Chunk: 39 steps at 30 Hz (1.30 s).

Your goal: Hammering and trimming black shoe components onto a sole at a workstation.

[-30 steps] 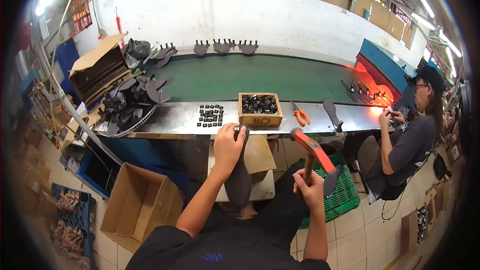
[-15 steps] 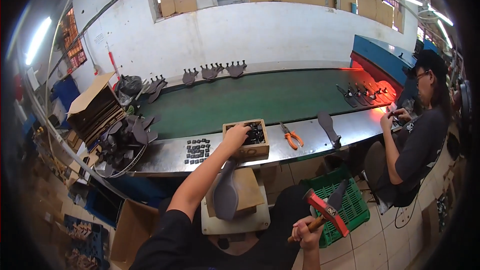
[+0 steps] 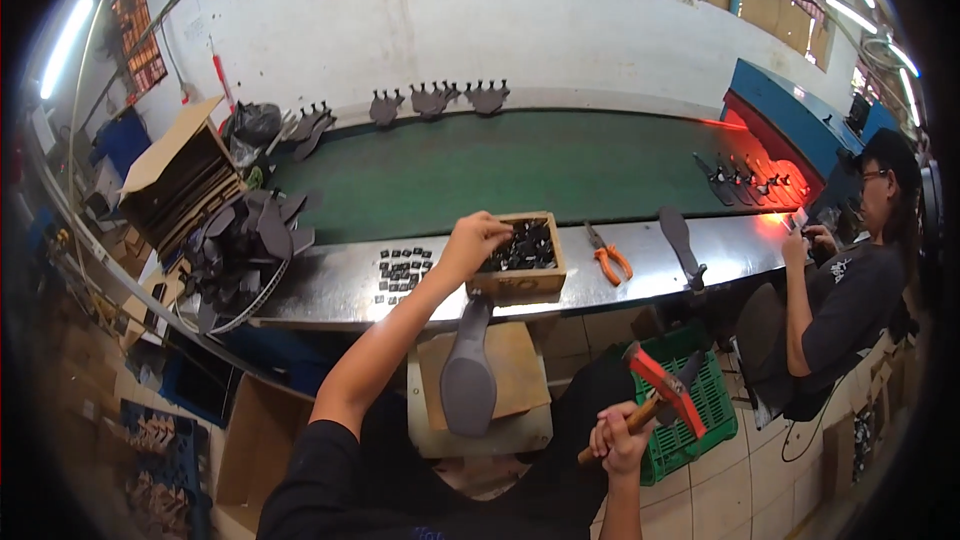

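My left hand is over the left side of a small wooden box full of small black parts. Its thumb and fingers are pinched together; whatever they may hold is too small to make out. Low on the right, my right hand grips the wooden handle of a hammer with a red head, raised above my lap. Between my arms a dark grey shoe sole lies on a tan board on a pale stand. Small black square pieces lie in rows left of the box.
Orange-handled pliers and another sole lie on the metal ledge. Behind runs a green conveyor belt carrying soles. A heap of soles is at left, a green crate at right. A co-worker sits right.
My left hand has come up from among the parts to the box's left rim, fingers pinched. My right hand still holds the hammer. The whole view has tilted slightly downward.
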{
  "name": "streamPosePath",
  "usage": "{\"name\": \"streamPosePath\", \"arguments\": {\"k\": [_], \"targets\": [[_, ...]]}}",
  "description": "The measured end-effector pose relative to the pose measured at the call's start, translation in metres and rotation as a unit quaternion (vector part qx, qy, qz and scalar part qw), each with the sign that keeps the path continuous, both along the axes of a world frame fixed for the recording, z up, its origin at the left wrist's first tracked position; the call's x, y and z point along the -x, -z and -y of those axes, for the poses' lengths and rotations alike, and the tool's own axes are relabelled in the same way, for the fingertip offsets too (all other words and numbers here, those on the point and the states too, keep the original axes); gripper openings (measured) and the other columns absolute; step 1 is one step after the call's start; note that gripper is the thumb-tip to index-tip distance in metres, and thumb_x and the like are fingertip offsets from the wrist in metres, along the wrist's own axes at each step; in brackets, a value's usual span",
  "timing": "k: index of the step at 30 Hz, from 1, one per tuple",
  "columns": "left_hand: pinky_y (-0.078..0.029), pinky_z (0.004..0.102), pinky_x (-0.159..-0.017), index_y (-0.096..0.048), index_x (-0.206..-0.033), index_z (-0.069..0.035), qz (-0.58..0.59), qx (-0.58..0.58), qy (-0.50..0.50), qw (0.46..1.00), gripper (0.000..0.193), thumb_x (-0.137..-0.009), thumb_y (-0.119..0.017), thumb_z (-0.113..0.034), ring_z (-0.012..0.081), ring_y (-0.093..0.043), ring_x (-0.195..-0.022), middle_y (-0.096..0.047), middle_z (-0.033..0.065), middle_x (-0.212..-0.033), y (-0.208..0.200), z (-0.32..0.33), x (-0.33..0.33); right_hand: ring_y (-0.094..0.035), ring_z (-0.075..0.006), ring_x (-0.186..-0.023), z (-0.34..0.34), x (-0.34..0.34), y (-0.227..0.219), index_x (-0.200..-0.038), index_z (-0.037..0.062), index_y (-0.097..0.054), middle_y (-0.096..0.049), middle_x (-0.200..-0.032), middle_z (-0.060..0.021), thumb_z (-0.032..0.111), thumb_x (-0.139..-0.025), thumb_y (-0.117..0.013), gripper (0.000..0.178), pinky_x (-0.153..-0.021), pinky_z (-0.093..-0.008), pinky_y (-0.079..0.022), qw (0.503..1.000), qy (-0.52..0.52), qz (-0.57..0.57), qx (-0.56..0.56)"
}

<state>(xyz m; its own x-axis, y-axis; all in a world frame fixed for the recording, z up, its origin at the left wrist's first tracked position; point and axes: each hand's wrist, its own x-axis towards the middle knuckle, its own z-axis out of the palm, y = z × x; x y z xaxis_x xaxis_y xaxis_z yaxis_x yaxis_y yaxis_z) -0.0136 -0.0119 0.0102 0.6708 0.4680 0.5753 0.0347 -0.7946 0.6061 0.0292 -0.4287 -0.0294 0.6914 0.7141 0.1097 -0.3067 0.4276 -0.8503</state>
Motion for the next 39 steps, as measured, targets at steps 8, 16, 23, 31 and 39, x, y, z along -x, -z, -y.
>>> {"name": "streamPosePath", "arguments": {"k": [8,16,23,31,39], "targets": [[-0.05,0.0244,-0.057,-0.071,-0.105,0.005,0.163,0.41,0.089,0.893,0.017,-0.093,-0.07,-0.007,0.0175,-0.072,-0.077,-0.072,0.0121,-0.09,-0.097,0.181,0.105,-0.047,-0.0064,-0.047,-0.027,0.026,-0.068,-0.113,-0.0044,-0.066,-0.069,-0.091,-0.0161,0.006,-0.097,-0.063,0.02,-0.042,-0.0215,-0.039,0.993,-0.04,0.095,-0.055],[-0.055,0.0251,-0.072,-0.076,-0.104,-0.001,0.249,0.179,0.118,0.944,0.027,-0.08,-0.075,0.009,0.0173,-0.067,-0.093,-0.069,0.0165,-0.111,-0.116,0.283,0.177,-0.053,-0.0056,-0.055,-0.015,0.089,-0.125,-0.12,-0.0039,-0.063,-0.07,-0.111,-0.016,0.011,-0.094,-0.07,0.031,-0.048,-0.0198,-0.043,0.986,-0.08,0.12,-0.08],[-0.049,0.0206,-0.058,-0.078,-0.107,-0.007,0.228,0.033,0.117,0.966,0.038,-0.071,-0.082,0.006,0.0121,-0.06,-0.078,-0.067,0.0052,-0.102,-0.111,0.282,0.181,-0.059,-0.0083,-0.067,-0.014,0.091,-0.129,-0.116,-0.0024,-0.067,-0.068,-0.112,-0.0163,0.015,-0.089,-0.077,0.034,-0.055,-0.02,-0.045,0.977,-0.108,0.125,-0.132],[-0.054,0.0279,-0.066,-0.077,-0.104,-0.002,0.194,-0.044,0.109,0.974,0.039,-0.066,-0.08,0.005,0.0166,-0.066,-0.086,-0.068,0.0067,-0.106,-0.1,0.239,0.159,-0.05,-0.0087,-0.047,-0.06,0.059,-0.113,-0.116,-0.0005,-0.056,-0.065,-0.099,-0.0227,0.028,-0.095,-0.072,0.039,-0.042,-0.0233,-0.041,0.976,-0.131,0.148,-0.091],[-0.053,0.0273,-0.067,-0.079,-0.1,-0.008,0.078,-0.221,0.11,0.966,0.028,-0.073,-0.083,-0.009,0.0157,-0.063,-0.086,-0.069,0.0041,-0.111,-0.082,0.187,0.148,-0.054,-0.009,-0.054,-0.102,0.031,-0.09,-0.106,-0.0041,-0.066,-0.067,-0.096,-0.0167,0.005,-0.086,-0.077,0.024,-0.046,-0.0218,-0.042,0.982,-0.161,0.074,-0.065]]}}
